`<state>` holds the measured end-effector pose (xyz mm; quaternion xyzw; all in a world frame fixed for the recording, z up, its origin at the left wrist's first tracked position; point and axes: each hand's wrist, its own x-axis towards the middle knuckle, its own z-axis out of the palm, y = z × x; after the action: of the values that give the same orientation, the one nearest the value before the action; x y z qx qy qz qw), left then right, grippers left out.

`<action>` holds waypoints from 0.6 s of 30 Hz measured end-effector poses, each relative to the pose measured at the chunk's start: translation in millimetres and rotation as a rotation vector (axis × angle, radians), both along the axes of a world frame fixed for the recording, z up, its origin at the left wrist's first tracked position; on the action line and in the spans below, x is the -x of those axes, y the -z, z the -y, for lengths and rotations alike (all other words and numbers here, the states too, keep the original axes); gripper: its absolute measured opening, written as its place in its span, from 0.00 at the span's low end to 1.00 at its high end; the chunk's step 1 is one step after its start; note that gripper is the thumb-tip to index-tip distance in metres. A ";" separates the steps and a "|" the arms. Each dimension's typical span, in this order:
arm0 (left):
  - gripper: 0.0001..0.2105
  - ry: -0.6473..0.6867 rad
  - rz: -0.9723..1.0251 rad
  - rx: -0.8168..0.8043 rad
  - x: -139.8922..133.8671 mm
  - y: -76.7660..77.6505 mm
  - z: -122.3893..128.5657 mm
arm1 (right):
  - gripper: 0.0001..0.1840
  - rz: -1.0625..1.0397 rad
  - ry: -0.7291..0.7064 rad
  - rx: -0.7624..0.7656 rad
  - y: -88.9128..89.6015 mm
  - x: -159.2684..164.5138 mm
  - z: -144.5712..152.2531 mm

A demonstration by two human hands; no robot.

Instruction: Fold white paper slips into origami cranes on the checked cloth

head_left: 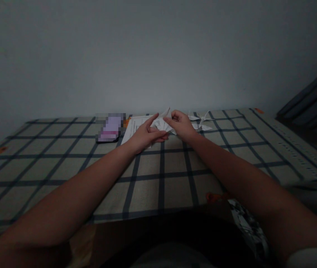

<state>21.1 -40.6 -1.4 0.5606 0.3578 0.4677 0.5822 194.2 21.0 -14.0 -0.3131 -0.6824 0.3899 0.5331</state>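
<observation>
A folded piece of white paper (pixel 164 120) is held up between my two hands over the table, a pointed tip sticking up. My left hand (pixel 147 134) grips its lower left side, thumb below and forefinger stretched out along it. On the right side, my right hand (pixel 181 124) pinches the paper between thumb and curled fingers. Behind my left hand lies a printed sheet (pixel 132 128), partly covered by that hand. Just beyond my right hand sit folded white paper figures (pixel 203 122) with thin pointed ends; they look like paper cranes.
A phone (pixel 111 128) with a lit, pixelated screen lies left of the printed sheet. A checked cloth (pixel 147 182) with orange tassels covers the table, which meets a plain wall (pixel 158 56) at the back. Dark draped fabric (pixel 311 93) hangs at the right.
</observation>
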 end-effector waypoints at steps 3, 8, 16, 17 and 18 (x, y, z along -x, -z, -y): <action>0.44 -0.075 -0.002 0.004 -0.9 2.2 -3.0 | 0.20 0.014 -0.062 0.029 -2.2 0.6 3.5; 0.40 -0.160 -0.120 -0.032 -0.7 4.4 -6.2 | 0.20 0.030 -0.070 0.044 -2.6 1.6 4.9; 0.43 -0.124 -0.129 -0.095 4.2 2.7 -8.0 | 0.19 0.027 -0.086 0.027 -0.5 1.5 3.1; 0.43 -0.121 -0.139 -0.098 4.5 1.5 -7.3 | 0.19 0.024 -0.085 0.033 -0.4 1.6 3.2; 0.44 -0.114 -0.141 -0.100 4.6 0.5 -6.5 | 0.19 0.021 -0.083 0.040 -0.1 1.6 3.1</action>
<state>16.5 -34.2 -1.9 0.5992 0.4056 0.4767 0.4992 192.6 17.9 -13.9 -0.2991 -0.6926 0.4220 0.5027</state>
